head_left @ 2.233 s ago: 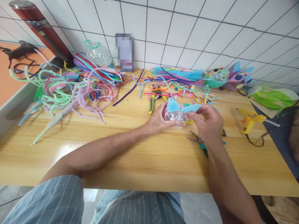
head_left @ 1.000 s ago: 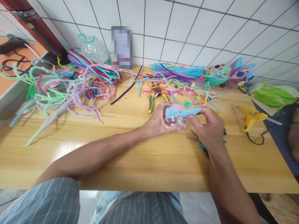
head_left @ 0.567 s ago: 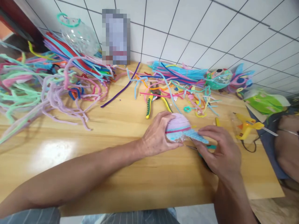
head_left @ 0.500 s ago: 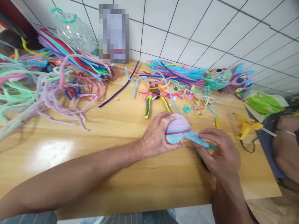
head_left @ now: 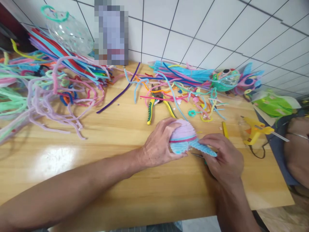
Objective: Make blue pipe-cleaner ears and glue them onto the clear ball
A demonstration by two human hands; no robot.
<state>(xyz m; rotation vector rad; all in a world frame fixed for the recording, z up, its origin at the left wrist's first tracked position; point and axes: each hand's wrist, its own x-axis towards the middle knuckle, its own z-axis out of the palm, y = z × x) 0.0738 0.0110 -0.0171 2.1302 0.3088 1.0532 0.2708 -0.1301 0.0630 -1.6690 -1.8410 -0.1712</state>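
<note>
A rounded pipe-cleaner craft (head_left: 183, 131) is held above the table, lilac on top with a thin red stripe and light blue below. My left hand (head_left: 160, 141) wraps around its left side, with the thumb underneath. From its right side sticks out a tapering light blue strip (head_left: 204, 148), which the fingers and thumb of my right hand (head_left: 223, 154) grip. Partly hidden under that hand lies a pair of scissors (head_left: 197, 155), its blades pointing left. Just behind the craft are pliers (head_left: 158, 98) with yellow and green handles, lying spread.
Loose pipe cleaners (head_left: 41, 103) heap up at the left, beside a clear plastic bottle (head_left: 72, 33). A light blue bundle (head_left: 183, 72) and a fish-like craft (head_left: 227, 79) sit along the tiled wall. A yellow glue gun (head_left: 256, 129) lies at the right, near another person's arm (head_left: 296, 148).
The blue strip tilts slightly lower, and my right hand has shifted a little left, covering more of the scissors' handles. My left hand keeps its hold. The camera view has shifted slightly.
</note>
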